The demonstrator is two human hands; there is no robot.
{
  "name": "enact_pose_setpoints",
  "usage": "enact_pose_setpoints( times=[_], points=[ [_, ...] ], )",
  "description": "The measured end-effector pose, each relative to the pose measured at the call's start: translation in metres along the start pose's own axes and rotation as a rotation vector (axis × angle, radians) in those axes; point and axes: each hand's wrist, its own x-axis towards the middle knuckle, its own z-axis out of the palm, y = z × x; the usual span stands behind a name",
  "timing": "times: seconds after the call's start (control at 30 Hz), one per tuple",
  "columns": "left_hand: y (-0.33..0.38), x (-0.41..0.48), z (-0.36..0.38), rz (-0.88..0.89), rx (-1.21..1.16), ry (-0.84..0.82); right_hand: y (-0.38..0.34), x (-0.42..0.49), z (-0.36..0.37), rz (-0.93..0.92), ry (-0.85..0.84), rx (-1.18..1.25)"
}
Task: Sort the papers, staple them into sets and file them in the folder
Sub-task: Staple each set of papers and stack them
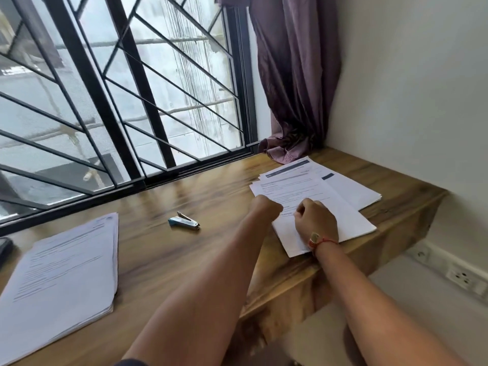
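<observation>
The job looks under way, not near done. 1 stack of papers (63,273) lies squared at the left end of the desk (158,247); I cannot tell whether it is stapled. The stapler (184,222) lies mid-desk, apart from both hands. At the right end the loose papers (317,186) lie fanned, seemingly unsorted. The left hand (265,207) and right hand (315,220) are over them with curled fingers; I cannot tell if they pinch a sheet. No folder shows plainly, so filing likely remains.

Fingers of the left hand (266,207) and right hand (315,220) curl out of sight; the paper stack (60,281) runs off the left edge.
</observation>
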Motion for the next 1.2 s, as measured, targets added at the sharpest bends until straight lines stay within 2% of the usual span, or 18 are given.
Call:
enact_pose_setpoints(
  times=[0.27, 0.37, 0.5, 0.73, 0.93, 1.07, 1.2],
  points=[
    [0.002, 0.016, 0.0, -0.159, -0.245, -0.085, 0.0, -0.001, 0.0, 0.001, 0.023, -0.015],
    [0.001, 0.018, 0.003, -0.176, -0.234, -0.096, 0.0, -0.001, 0.0, -0.001, 0.026, -0.014],
    [0.001, 0.021, 0.015, -0.097, -0.169, -0.058, 0.001, -0.001, 0.002, -0.005, 0.035, -0.01],
    [0.003, 0.011, 0.02, -0.098, -0.156, 0.066, 0.002, 0.001, 0.005, -0.004, 0.048, -0.019],
    [0.001, 0.007, 0.022, -0.079, -0.361, 0.046, 0.001, 0.001, 0.005, 0.003, 0.048, -0.024],
    [-0.001, 0.003, 0.024, -0.142, -0.506, 0.155, 0.001, 0.002, 0.003, 0.009, 0.04, -0.004],
    [0.001, -0.008, 0.025, -0.123, -0.593, 0.076, 0.001, 0.002, 0.002, 0.009, 0.036, 0.022]
  ],
)
